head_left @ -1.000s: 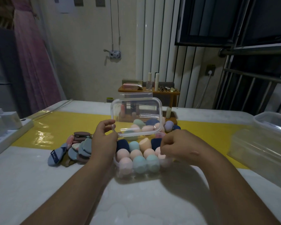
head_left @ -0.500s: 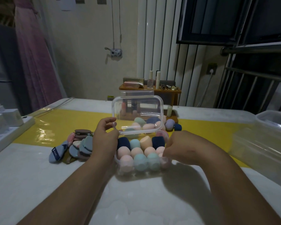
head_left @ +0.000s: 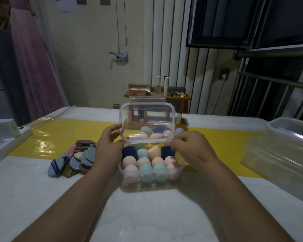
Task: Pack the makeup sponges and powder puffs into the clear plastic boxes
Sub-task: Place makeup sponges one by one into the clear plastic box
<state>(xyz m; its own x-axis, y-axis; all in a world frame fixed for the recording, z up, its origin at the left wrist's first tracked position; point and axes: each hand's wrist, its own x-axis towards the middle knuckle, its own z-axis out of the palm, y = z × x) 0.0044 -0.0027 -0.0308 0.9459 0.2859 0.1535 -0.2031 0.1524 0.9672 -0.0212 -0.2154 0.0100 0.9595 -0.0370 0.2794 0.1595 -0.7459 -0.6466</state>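
A clear plastic box (head_left: 152, 182) sits on the table in front of me, filled with several makeup sponges (head_left: 144, 170) in pink, teal, peach and navy. Its clear lid (head_left: 147, 109) stands upright behind it. My left hand (head_left: 108, 151) grips the lid's lower left corner. My right hand (head_left: 192, 147) pinches the lid's lower right corner at the box rim. More loose sponges (head_left: 179, 131) lie behind the lid. A pile of flat powder puffs (head_left: 77, 158) in blue, pink and brown lies left of the box.
A larger clear plastic container (head_left: 285, 154) with its lid stands at the right. White power strips and adapters (head_left: 3, 135) sit at the left table edge. A yellow runner (head_left: 59, 137) crosses the table. A small wooden shelf with cosmetics (head_left: 157, 95) stands behind.
My right hand has moved up from the box's right side to the lid's lower right corner. The lid stays upright and my left hand keeps its hold.
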